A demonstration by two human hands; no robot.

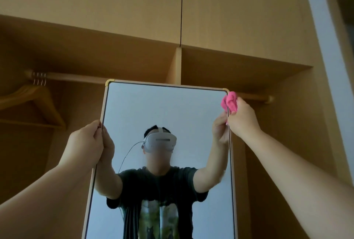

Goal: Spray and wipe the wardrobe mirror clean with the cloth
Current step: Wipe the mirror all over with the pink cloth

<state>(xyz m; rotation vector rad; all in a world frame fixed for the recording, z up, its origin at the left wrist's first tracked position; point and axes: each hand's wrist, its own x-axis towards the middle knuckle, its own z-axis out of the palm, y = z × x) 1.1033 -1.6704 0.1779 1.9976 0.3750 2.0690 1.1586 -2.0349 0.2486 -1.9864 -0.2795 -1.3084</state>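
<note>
Filling most of the view, a light wooden wardrobe [134, 18] stands open below its two closed upper doors, which meet at a dark seam. A tall mirror [172, 108] with a pale frame and brass-coloured corner caps stands in front of the open compartments, tilted slightly, its top edge just under the hanging rail [76, 77]. The glass reflects a person in a black printed T-shirt wearing a white headset, both arms raised to the frame. Several wooden hangers [32, 101] hang together at the rail's left end, well apart from the mirror.

The left hand [86, 143] grips the mirror's left edge at upper height, fingers curled round the frame. The right hand [242, 118] is at the opposite edge, just below the top right corner, fingers closed round a bunched pink cloth [230, 101]. The cloth sticks up out of the fist and touches the frame's right edge, partly overlapping the glass there.
</note>
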